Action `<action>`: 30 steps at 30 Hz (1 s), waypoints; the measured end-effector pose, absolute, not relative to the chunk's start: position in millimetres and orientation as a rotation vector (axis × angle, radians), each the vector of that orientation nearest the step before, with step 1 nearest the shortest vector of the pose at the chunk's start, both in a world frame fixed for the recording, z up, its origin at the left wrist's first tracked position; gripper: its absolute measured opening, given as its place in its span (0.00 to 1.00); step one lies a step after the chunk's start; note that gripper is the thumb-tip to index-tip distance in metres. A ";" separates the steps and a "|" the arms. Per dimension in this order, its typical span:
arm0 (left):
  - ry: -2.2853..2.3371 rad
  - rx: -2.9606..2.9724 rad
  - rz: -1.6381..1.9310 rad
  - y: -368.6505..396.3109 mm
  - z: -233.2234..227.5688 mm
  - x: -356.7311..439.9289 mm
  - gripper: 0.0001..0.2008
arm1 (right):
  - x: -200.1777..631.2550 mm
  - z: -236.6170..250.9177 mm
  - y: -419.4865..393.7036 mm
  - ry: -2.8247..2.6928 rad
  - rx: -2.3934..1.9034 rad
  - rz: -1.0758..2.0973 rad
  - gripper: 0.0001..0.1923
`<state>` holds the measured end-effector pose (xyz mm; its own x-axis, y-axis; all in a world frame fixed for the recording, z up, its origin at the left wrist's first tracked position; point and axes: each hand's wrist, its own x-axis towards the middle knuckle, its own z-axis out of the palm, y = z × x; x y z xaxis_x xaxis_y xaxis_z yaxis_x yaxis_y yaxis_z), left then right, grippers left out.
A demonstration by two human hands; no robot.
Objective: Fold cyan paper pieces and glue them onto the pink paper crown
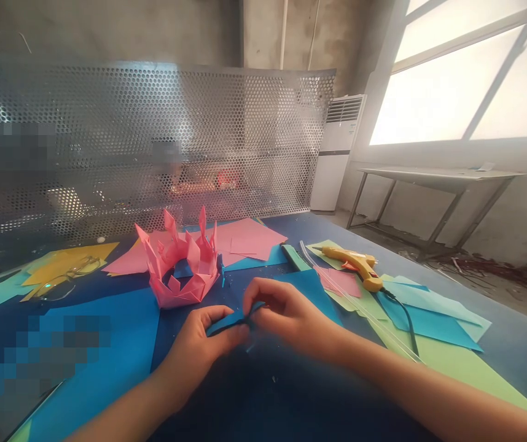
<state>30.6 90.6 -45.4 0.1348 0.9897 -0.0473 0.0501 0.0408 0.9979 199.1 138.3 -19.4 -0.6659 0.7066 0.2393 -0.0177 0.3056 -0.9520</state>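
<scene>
One pink paper crown (181, 265), one glue gun (354, 263)

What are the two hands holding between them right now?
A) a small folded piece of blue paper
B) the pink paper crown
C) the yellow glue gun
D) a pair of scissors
A: the left hand and right hand both pinch a folded blue paper piece, while the pink paper crown and the glue gun lie untouched on the table.
</scene>
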 end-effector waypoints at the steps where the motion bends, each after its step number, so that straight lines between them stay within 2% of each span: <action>1: 1.135 1.264 1.052 91.3 -46.2 29.4 0.13 | 198.9 -18.8 138.4 -1.884 -0.609 1.454 0.05; 7: 1.143 1.189 1.134 95.8 -54.2 25.9 0.13 | 200.6 -15.2 138.9 -1.812 -0.587 1.502 0.03; 11: 1.191 1.147 1.225 95.3 -53.5 29.1 0.10 | 201.3 -18.3 139.1 -1.825 -0.626 1.516 0.14; 14: 1.264 1.178 1.247 93.3 -51.7 32.3 0.13 | 199.5 -24.0 140.9 -1.839 -0.730 1.436 0.18; 20: 1.278 1.173 1.336 92.8 -55.8 32.0 0.27 | 197.3 -30.9 146.0 -1.874 -0.830 1.353 0.18; 24: 1.236 1.219 1.356 92.5 -57.5 29.9 0.26 | 197.2 -30.3 144.8 -1.880 -0.952 1.406 0.17; 30: 1.253 1.178 1.354 92.5 -54.8 32.1 0.27 | 195.3 -28.2 140.1 -1.975 -0.971 1.156 0.11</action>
